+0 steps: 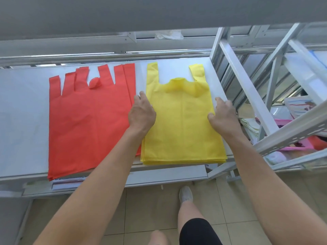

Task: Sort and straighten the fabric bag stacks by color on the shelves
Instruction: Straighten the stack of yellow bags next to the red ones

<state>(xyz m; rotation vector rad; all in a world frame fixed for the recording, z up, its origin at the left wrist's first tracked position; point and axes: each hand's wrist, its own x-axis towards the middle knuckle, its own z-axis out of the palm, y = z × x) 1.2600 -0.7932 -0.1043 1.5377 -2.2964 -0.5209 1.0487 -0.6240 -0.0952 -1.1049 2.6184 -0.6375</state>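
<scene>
A stack of yellow fabric bags (pixel 182 124) lies flat on the white shelf (pixel 23 112), handles pointing away from me. To its left lies a stack of red fabric bags (pixel 88 124) with its handles fanned unevenly and its near edge hanging over the shelf front. My left hand (pixel 142 112) grips the left edge of the yellow stack, in the gap between the two stacks. On the stack's right edge my right hand (pixel 223 114) takes hold, thumb on top of the fabric.
A white metal shelf frame (pixel 247 89) with slanted bars rises right of the yellow stack. Behind it lie more bags in pink and pale colours (pixel 290 124). A papers edge (pixel 69 180) shows under the red stack. Tiled floor and my legs are below.
</scene>
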